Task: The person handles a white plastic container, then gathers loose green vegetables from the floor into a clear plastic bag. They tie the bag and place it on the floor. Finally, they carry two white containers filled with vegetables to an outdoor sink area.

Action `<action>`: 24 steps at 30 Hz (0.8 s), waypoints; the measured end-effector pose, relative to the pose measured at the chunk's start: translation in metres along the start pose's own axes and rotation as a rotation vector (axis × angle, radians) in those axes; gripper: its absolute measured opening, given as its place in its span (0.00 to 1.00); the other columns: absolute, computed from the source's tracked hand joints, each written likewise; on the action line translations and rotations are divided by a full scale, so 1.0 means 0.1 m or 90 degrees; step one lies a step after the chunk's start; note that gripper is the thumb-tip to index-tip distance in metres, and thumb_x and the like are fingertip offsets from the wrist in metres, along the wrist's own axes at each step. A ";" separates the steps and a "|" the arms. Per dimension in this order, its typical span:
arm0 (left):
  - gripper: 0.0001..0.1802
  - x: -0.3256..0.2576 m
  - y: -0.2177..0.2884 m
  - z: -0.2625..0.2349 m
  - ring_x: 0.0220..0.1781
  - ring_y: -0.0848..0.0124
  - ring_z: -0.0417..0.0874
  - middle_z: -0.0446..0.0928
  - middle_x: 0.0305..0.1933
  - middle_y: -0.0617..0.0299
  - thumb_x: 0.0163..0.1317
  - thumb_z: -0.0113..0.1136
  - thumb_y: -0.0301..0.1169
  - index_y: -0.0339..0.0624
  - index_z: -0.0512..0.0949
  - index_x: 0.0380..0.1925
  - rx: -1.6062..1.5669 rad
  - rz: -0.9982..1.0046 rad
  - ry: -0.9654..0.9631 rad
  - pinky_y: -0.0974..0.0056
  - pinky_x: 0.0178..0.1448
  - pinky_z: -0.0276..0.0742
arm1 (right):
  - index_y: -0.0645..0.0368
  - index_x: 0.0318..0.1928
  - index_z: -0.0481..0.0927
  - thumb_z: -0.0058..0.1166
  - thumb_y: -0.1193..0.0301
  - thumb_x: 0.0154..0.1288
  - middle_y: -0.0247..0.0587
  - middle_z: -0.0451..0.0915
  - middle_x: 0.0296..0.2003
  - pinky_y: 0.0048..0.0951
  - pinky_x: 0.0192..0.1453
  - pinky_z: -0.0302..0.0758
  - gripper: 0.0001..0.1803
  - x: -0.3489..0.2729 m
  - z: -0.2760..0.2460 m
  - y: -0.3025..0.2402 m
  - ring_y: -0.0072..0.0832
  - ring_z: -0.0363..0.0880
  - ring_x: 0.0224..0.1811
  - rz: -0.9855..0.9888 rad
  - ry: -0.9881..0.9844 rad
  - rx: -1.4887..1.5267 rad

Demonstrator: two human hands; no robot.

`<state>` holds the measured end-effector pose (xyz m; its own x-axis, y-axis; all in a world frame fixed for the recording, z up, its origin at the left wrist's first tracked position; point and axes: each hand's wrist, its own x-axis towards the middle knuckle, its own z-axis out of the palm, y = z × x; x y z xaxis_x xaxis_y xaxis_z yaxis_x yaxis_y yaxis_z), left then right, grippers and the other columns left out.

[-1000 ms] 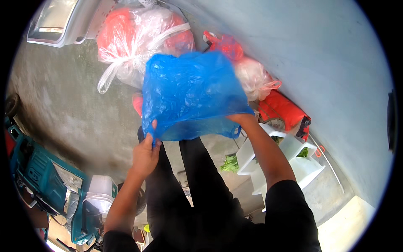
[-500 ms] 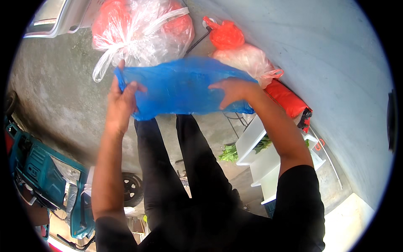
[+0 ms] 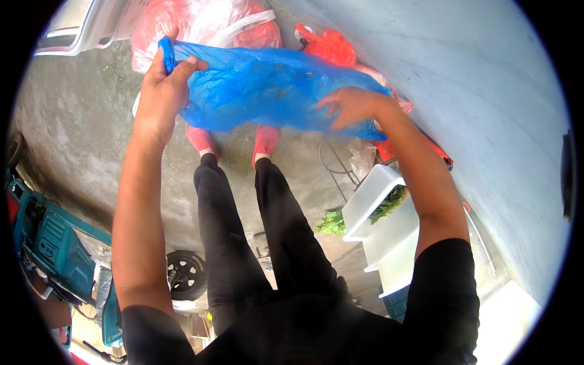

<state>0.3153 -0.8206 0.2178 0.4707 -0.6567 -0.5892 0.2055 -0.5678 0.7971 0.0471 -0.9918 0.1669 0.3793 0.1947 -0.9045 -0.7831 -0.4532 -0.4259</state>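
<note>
A thin blue plastic bag (image 3: pixel 249 85) is stretched sideways in front of me, above my feet, with crinkles and dark smudges on it. My left hand (image 3: pixel 163 92) is closed on the bunched left end of it, thumb and fingers pinching the plastic. Over the bag's right part lies my right hand (image 3: pixel 358 107), against the near side. Its thumb and fingers are apart and slightly bent; whether they press on the film is hard to tell. Behind the bag sits a large clear bag (image 3: pixel 219 24) with red bags inside, partly hidden.
A red bag (image 3: pixel 331 48) rests by the wall (image 3: pixel 462 97) at upper right. White plastic bins (image 3: pixel 377 194) with leafy greens (image 3: pixel 332 222) stand at my right. To the left are a teal vehicle (image 3: pixel 58 243) and a black wheel (image 3: pixel 185 275).
Both hands have moved up and away from me with the blue bag, uncovering my pink shoes. My left hand has shifted left, and the right hand's fingers are more bent.
</note>
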 end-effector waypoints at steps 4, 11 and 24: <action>0.30 0.05 0.04 0.01 0.16 0.84 0.58 0.78 0.36 0.61 0.61 0.49 0.30 0.43 0.55 0.63 -0.015 0.000 -0.007 0.78 0.19 0.54 | 0.54 0.51 0.74 0.61 0.60 0.41 0.43 0.78 0.39 0.30 0.48 0.71 0.32 0.04 0.01 0.14 0.33 0.75 0.43 -0.075 0.048 0.011; 0.28 0.07 0.08 0.06 0.17 0.84 0.58 0.78 0.36 0.63 0.60 0.50 0.31 0.42 0.59 0.61 -0.004 0.028 -0.005 0.78 0.20 0.55 | 0.54 0.51 0.75 0.66 0.54 0.39 0.47 0.77 0.42 0.32 0.53 0.69 0.35 -0.08 0.04 0.09 0.38 0.75 0.46 -0.045 0.079 0.197; 0.32 -0.66 -0.43 -0.05 0.30 0.57 0.78 0.76 0.31 0.53 0.37 0.72 0.40 0.43 0.72 0.45 0.548 0.088 -0.123 0.60 0.34 0.73 | 0.49 0.59 0.64 0.59 0.71 0.43 0.43 0.78 0.29 0.40 0.36 0.73 0.37 -0.42 0.60 -0.09 0.41 0.77 0.31 -0.089 0.741 0.099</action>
<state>0.2791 -0.7502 0.2229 0.2751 -0.7747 -0.5694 -0.5940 -0.6026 0.5329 0.0091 -0.9439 0.2074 0.6242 -0.7118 -0.3222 -0.7202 -0.3644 -0.5903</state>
